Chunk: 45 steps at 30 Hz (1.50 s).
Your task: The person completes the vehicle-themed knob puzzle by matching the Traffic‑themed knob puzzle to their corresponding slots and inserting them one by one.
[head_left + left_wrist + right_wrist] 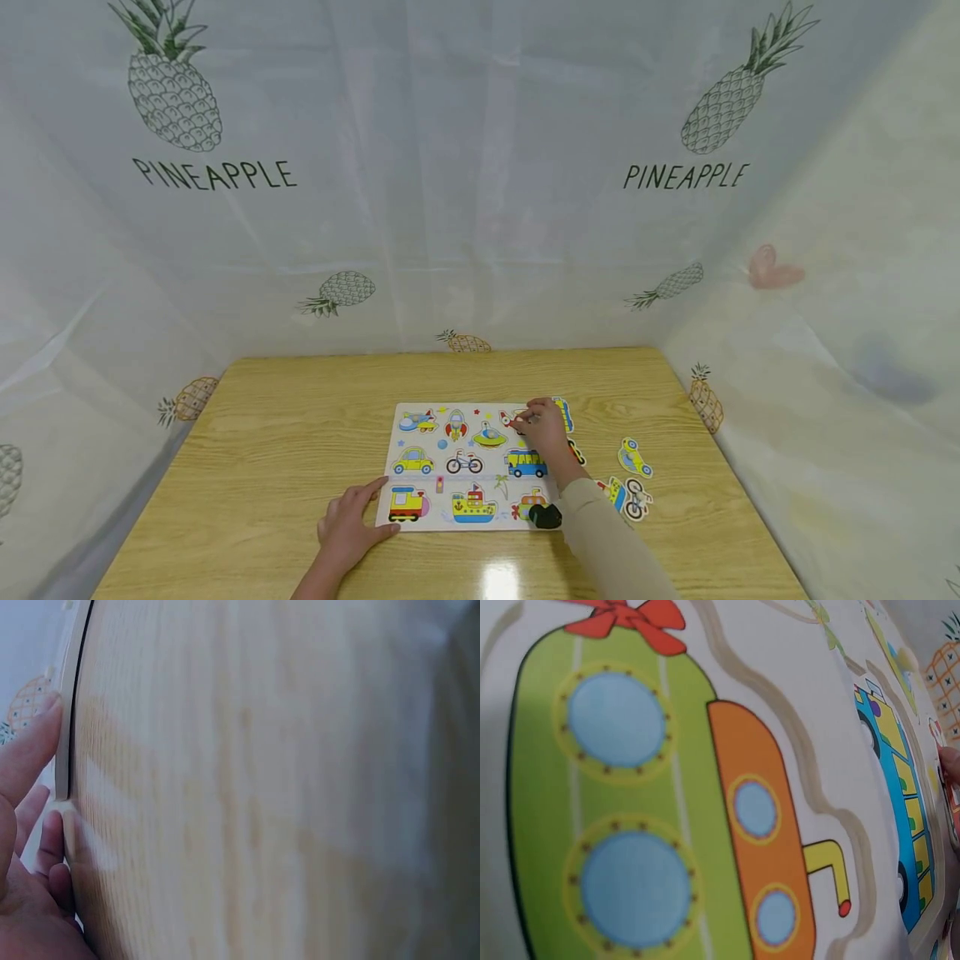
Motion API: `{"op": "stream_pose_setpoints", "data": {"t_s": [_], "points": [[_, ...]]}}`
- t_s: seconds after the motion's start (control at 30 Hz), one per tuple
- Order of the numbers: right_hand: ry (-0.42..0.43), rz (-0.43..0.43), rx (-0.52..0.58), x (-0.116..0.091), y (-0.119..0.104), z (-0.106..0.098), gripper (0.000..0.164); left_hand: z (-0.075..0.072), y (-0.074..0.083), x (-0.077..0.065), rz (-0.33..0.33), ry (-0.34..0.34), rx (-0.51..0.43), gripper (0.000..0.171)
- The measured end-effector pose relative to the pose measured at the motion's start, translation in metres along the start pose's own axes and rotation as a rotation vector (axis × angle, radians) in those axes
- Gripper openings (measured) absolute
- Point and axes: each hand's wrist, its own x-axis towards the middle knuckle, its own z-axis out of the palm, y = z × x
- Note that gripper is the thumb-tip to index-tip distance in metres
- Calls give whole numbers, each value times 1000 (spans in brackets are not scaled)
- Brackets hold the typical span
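Observation:
A wooden puzzle board with vehicle pictures lies on the table. My left hand is at its lower left corner, thumb at the bottom edge and a finger at the left edge. In the left wrist view, the thumb lies along the board's side. Over the top right corner, my right hand pinches a red vehicle puzzle piece, partly hidden by the fingers. The right wrist view shows a green submarine picture up close, with fingertips at the far right edge.
Loose pieces lie right of the board: a yellow car, a bicycle, a boat partly behind the right sleeve, and a blue-yellow piece beyond the hand. Pineapple-printed sheeting surrounds the table.

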Motion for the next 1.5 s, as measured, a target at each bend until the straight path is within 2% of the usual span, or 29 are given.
{"op": "stream_pose_setpoints", "data": {"t_s": [0.43,0.53,0.67,0.8,0.93,1.03,1.17,1.37,1.5], "points": [[-32,-36,-18,-3,1,-3,11,1,-2,2,4,-13,0,82],[-50,-46,-20,-5,0,-3,18,1,-2,2,2,-11,8,82],[-31,-57,42,-10,-1,-7,28,1,-1,1,5,-4,1,81],[7,-70,149,-17,-4,-14,26,0,0,1,15,-6,-5,81],[3,-35,218,-27,-6,-22,27,1,-2,1,11,-8,0,81],[9,-13,219,-36,-4,-29,29,1,-2,2,12,-6,2,81],[27,-18,163,-41,5,-38,29,0,0,1,14,-6,8,81],[4,40,207,-50,16,-60,31,1,-1,2,14,-6,24,81],[-5,54,166,-56,23,-74,32,1,0,2,19,-1,35,82]]}}
